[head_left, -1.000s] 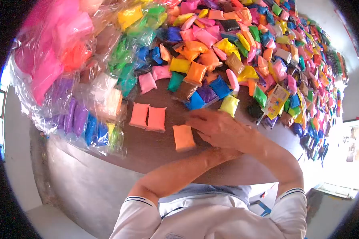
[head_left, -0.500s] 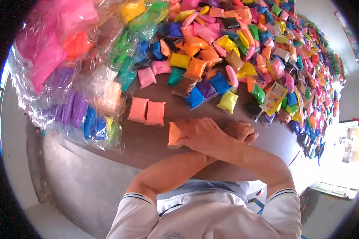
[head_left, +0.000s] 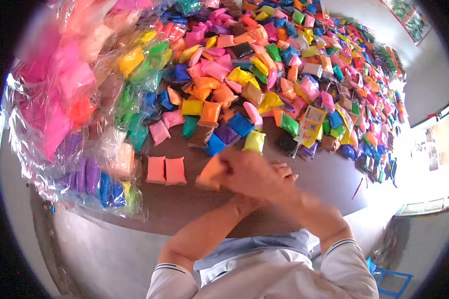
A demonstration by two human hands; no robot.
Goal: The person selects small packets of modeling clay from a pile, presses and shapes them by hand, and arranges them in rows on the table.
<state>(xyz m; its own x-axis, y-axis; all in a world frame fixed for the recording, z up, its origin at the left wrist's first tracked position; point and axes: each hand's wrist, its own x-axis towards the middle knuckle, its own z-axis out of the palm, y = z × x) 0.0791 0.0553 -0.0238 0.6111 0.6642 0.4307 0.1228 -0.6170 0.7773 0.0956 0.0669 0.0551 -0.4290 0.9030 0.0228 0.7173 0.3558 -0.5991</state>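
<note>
My forearms cross above the dark table [head_left: 184,214]. My right hand [head_left: 249,172], blurred by motion, pinches a light-orange packet [head_left: 211,173] at its left side. Just right of it and partly behind the right wrist is my left hand [head_left: 286,172], its fingers curled; whatever they may hold is hidden. Two salmon-pink packets, the left one [head_left: 156,169] and the right one [head_left: 175,171], lie side by side on the table, left of the orange one. A pale yellow-green packet [head_left: 254,141] rests beyond my hands.
A large heap of small coloured packets [head_left: 284,65] covers the far side and right of the table. Clear plastic bags of packets [head_left: 90,129] stand along the left. A printed yellow card [head_left: 311,126] lies at the heap's near edge. A blue frame [head_left: 394,281] is on the floor.
My right hand has taken hold of the orange packet from the tabletop and moved it slightly left. My left hand has passed from under the right one to its right side. The camera view has shifted.
</note>
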